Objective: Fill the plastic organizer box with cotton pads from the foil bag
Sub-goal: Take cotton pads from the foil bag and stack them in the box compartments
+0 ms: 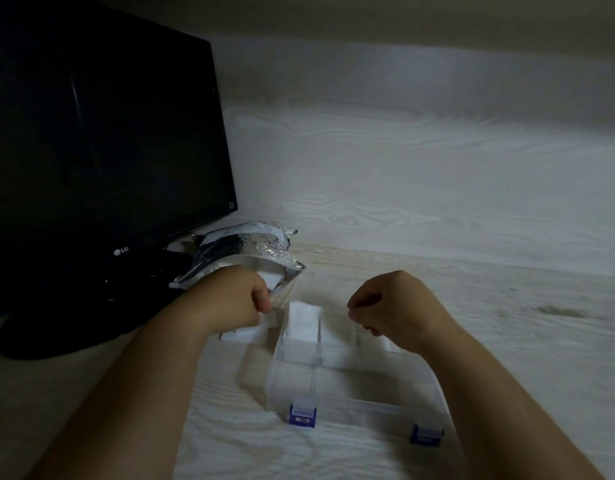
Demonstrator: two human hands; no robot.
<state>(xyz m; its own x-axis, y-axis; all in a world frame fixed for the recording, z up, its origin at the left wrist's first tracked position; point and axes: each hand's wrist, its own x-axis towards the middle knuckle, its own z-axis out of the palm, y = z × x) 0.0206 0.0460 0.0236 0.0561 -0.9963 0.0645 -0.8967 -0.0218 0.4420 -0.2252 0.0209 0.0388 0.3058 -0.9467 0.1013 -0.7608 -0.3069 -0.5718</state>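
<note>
A clear plastic organizer box with two blue latches lies open on the pale wood desk. White cotton pads fill its far left compartments. A silver foil bag lies behind it with its mouth toward me, white pads showing inside. My left hand has its fingers curled at the bag's mouth and grips the foil edge. My right hand hovers over the box's far right compartments with fingers curled; whether it pinches a pad is not clear.
A black monitor on a wide dark base stands at the left, just behind the foil bag. A wood-grain back wall rises behind the desk. Bare desk surface lies to the right of the box.
</note>
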